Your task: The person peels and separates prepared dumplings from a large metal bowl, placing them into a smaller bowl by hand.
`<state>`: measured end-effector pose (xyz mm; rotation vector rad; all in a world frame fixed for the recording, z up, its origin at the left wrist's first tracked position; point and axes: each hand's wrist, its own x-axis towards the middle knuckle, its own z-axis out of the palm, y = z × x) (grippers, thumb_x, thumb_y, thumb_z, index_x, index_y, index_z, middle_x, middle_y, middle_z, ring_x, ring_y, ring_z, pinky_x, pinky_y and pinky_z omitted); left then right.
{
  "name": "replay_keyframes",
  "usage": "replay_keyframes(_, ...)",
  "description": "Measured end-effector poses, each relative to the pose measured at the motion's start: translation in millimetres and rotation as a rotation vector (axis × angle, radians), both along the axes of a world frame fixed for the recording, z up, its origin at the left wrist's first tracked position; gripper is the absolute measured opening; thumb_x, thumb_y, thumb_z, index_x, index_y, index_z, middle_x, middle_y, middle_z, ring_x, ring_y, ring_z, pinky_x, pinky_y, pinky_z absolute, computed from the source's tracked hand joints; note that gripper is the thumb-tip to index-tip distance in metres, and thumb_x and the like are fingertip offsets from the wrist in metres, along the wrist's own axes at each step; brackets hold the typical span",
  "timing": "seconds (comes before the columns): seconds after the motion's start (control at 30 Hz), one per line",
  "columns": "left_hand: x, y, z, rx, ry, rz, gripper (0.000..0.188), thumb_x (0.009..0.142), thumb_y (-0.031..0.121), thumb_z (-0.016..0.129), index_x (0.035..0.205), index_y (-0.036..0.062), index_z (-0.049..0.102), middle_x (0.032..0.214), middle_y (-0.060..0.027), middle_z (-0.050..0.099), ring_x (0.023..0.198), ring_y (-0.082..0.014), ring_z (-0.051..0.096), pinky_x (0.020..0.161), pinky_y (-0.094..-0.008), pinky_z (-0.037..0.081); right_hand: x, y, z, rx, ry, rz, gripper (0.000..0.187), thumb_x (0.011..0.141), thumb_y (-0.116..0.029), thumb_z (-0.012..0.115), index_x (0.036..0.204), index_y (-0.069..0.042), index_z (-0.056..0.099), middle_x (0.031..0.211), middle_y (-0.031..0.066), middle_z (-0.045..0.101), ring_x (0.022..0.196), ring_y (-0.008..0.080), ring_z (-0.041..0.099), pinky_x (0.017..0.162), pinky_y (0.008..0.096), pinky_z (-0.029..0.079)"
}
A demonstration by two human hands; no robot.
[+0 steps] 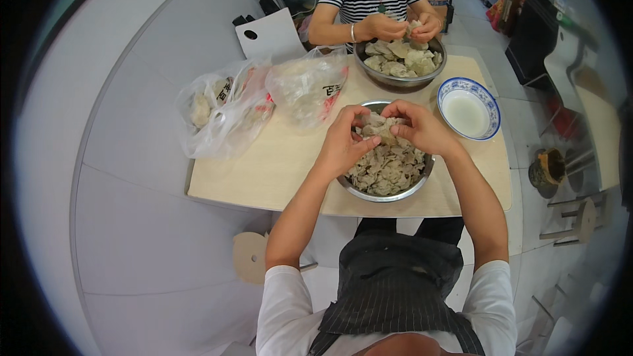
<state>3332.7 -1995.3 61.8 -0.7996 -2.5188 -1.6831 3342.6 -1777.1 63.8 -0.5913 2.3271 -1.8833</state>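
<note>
Over a steel bowl (376, 196), my left hand (344, 145) and my right hand (423, 130) pinch one soft, pale beige piece (377, 130) between their fingertips. I cannot tell what food it is. Below my hands the bowl is heaped with small torn grey-beige pieces (388, 170). My fingers partly cover the bowl's far side. Just to the right of it stands a white bowl with a blue patterned rim (496, 117), holding a cloudy whitish liquid (467, 112).
Across the table (257, 171), another person's hands (389, 28) hold a piece above a second steel bowl (399, 82) of larger greenish-beige pieces. Two clear plastic bags (227, 115) (306, 86) lie at the left. A stool (250, 257) stands below the table's front left edge.
</note>
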Motion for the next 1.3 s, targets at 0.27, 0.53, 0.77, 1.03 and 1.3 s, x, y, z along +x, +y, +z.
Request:
replay_keyframes(0.27,2.1,10.4,0.0,-0.141,-0.053,0.012,0.034,0.075,0.004,0.071,0.105,0.0036,0.056,0.096,-0.0063,0.062,0.080,-0.0097,0.055,0.068,-0.0268,0.047,17.2,-11.6,-8.1,0.069,0.033,-0.239,0.017,0.086,0.004,0.059,0.102,-0.001,0.061,0.099,0.0066,0.063,0.088,0.0165,0.059,0.080,0.0299,0.049)
replay_keyframes(0.53,24.2,-7.9,13.8,0.074,-0.197,-0.004,0.033,0.075,0.003,0.071,0.104,0.0029,0.055,0.093,-0.0085,0.061,0.084,-0.0140,0.058,0.072,-0.0290,0.048,-5.5,26.4,-50.2,-0.182,-0.049,-0.553,0.014,0.093,-0.009,0.057,0.107,-0.005,0.058,0.098,0.0068,0.062,0.088,0.0145,0.059,0.075,0.0285,0.049)
replay_keyframes(0.77,8.7,1.7,-14.3,-0.240,0.386,-0.177,0.043,0.075,0.016,0.079,0.110,0.0026,0.057,0.100,-0.0137,0.060,0.078,-0.0196,0.061,0.070,-0.0331,0.050,9.6,-10.6,-44.7,-0.466,-0.339,-0.433,0.020,0.099,-0.018,0.054,0.114,-0.010,0.044,0.100,0.0025,0.054,0.090,0.0119,0.055,0.067,0.0283,0.050)
replay_keyframes(1.03,-5.5,26.7,-12.8,-0.003,-0.122,-0.043,0.022,0.077,0.000,0.071,0.095,0.0010,0.058,0.084,-0.0001,0.059,0.072,-0.0058,0.052,0.064,-0.0208,0.045,19.1,-22.7,-38.5,-0.385,-0.194,-0.382,0.024,0.095,-0.017,0.061,0.113,-0.007,0.048,0.100,0.0043,0.056,0.086,0.0094,0.053,0.065,0.0261,0.050)
replay_keyframes(1.3,-18.7,29.5,-28.1,0.265,-0.135,0.135,0.011,0.080,-0.003,0.065,0.087,0.0007,0.058,0.071,0.0000,0.058,0.058,-0.0054,0.052,0.054,-0.0207,0.044,22.6,-16.6,-32.7,-0.389,-0.170,-0.336,0.024,0.088,-0.006,0.068,0.107,-0.005,0.053,0.097,0.0053,0.057,0.068,0.0105,0.059,0.060,0.0245,0.051)
